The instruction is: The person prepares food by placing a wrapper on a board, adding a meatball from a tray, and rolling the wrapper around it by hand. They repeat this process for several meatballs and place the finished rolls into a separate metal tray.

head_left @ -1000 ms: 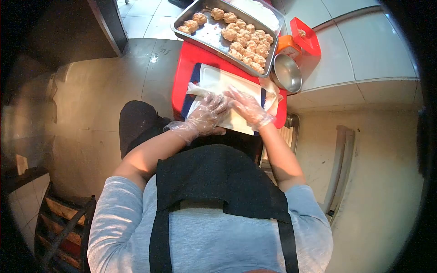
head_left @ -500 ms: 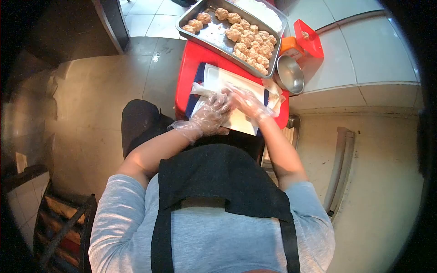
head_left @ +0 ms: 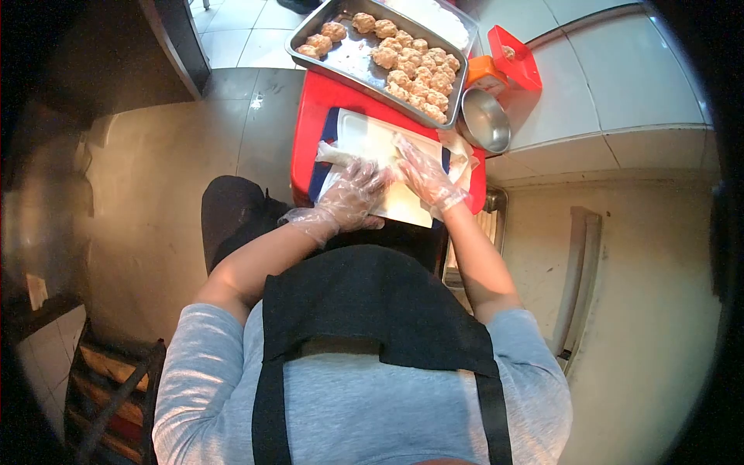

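Both my hands wear clear plastic gloves and rest on a white wrapper sheet (head_left: 372,136) spread over a white board on a red stool top (head_left: 310,116). My left hand (head_left: 353,194) presses on the near left part of the sheet, where a rolled end (head_left: 333,153) sticks out to the left. My right hand (head_left: 422,172) lies flat on the sheet's right side, fingers spread. What sits under the hands is hidden.
A metal tray (head_left: 349,54) with several browned lumps of filling stands behind the board. A steel bowl (head_left: 484,120) and an orange container with a red lid (head_left: 504,66) sit to the right. Tiled floor surrounds the stool; a chair frame (head_left: 577,279) stands at the right.
My right hand has slid from the sheet's middle toward its right and far side. My left hand has stayed in place on the rolled part.
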A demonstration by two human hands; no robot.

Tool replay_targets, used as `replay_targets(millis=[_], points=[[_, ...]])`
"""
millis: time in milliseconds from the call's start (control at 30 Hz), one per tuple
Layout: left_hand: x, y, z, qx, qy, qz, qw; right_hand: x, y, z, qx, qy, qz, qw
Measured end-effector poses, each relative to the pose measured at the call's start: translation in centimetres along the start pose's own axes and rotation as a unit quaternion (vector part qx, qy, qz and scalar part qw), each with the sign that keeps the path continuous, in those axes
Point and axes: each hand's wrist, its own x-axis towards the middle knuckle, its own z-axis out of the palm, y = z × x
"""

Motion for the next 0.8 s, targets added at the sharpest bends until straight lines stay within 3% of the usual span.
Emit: replay_targets(millis=[67,100,233,367,467,500,633,733,767,800], points=[[0.2,0.1,-0.3,0.012,-0.014,0.002,1.000,-2.3,-0.8,-1.0,0.051,-0.012,0.064,0.997],[0.3,0.2,-0.4,0.018,-0.022,0.002,1.000,-3.5,0.3,0.3,-0.034,-0.027,0.018,0.999],[0.0,0.4,-0.8,0.027,-0.036,0.005,0.999,-0.1,-5.0,-1.6,0.072,-0.046,0.091,0.992],[0.1,0.2,-1.1,0.013,-0.040,0.000,0.999,-0.1,-3.3,-2.7,0.153,-0.069,0.179,0.970],[0.2,0.4,-1.1,0.020,-0.035,0.000,0.999,-2.8,-1.0,-5.6,0.130,-0.041,0.190,0.972],[0.2,0.4,-1.0,0.025,-0.029,0.002,0.999,-3.7,0.3,-4.6,0.213,0.006,0.225,0.951],[0.0,0.5,-0.9,0.031,-0.028,0.003,0.999,-5.6,0.8,-2.2,0.221,-0.031,0.180,0.958],[0.1,0.4,-0.8,0.035,-0.027,0.003,0.999,-4.5,0.8,-3.4,0.221,0.060,0.221,0.948],[0.2,0.4,-0.8,0.031,-0.029,0.002,0.999,-3.1,-0.7,-4.7,0.034,-0.039,0.177,0.983],[0.3,0.4,-0.8,0.028,-0.032,0.003,0.999,-2.4,-1.7,-3.8,0.039,-0.018,0.132,0.990]])
